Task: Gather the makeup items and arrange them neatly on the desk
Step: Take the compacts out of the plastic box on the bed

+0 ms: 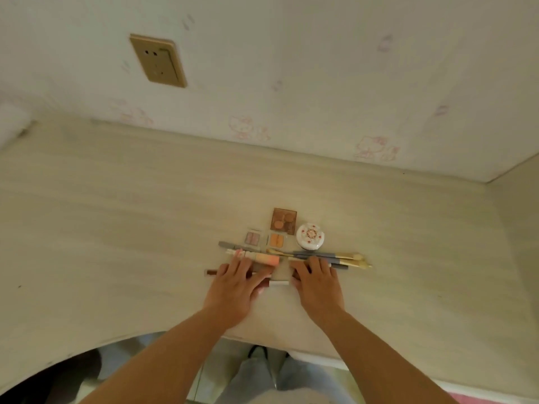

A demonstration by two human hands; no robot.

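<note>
1. The long sticks (pixel 253 259) lie side to side, near the desk's (pixel 116 228) front edge, touching my fingers.
2. My left hand (pixel 237 282) and right hand (pixel 316 279) lie flat on them, fingers straight.
3. Both hands are equally near; I should push evenly.

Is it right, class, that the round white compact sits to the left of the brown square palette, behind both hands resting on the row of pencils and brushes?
Not quite. The head view shows the round white compact to the right of the brown square palette, not left. The left hand and right hand do rest on the row.
</note>
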